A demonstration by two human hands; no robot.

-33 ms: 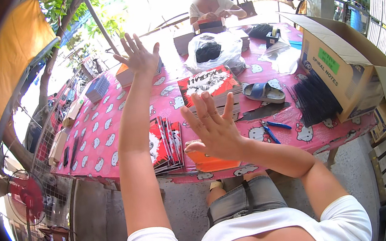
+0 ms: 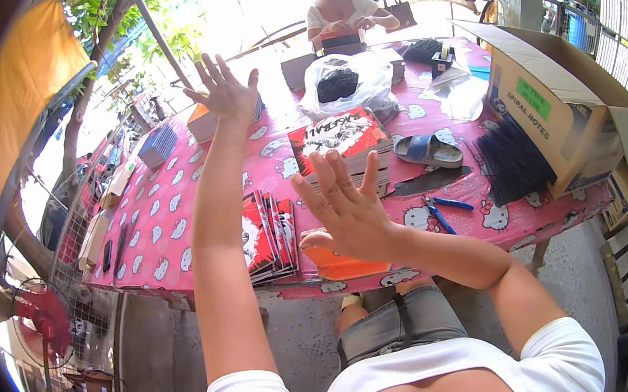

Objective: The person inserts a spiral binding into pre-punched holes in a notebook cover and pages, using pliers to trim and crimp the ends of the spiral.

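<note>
My left hand (image 2: 227,93) is raised with its fingers spread, holding nothing. Behind it, partly covered, is a stack of notebooks (image 2: 202,125) with an orange top. My right hand (image 2: 349,211) is also spread open and hovers over the near part of the table. Under its lower side shows an orange pad or notebook (image 2: 354,266). Beyond its fingertips stands a stack of red, white and black notebooks (image 2: 337,132). Several similar notebooks (image 2: 264,237) lie fanned between my two arms.
The table (image 2: 165,230) has a pink patterned cover. To the right are blue-handled pliers (image 2: 442,215), a blue slipper (image 2: 428,151), black spiral wires (image 2: 513,160) and an open cardboard box (image 2: 554,111). A plastic bag (image 2: 352,93) stands farther back. A person (image 2: 339,16) works at the far side.
My right hand has shifted very slightly to the left. My left hand stays in nearly the same raised place, and the things on the table have not moved.
</note>
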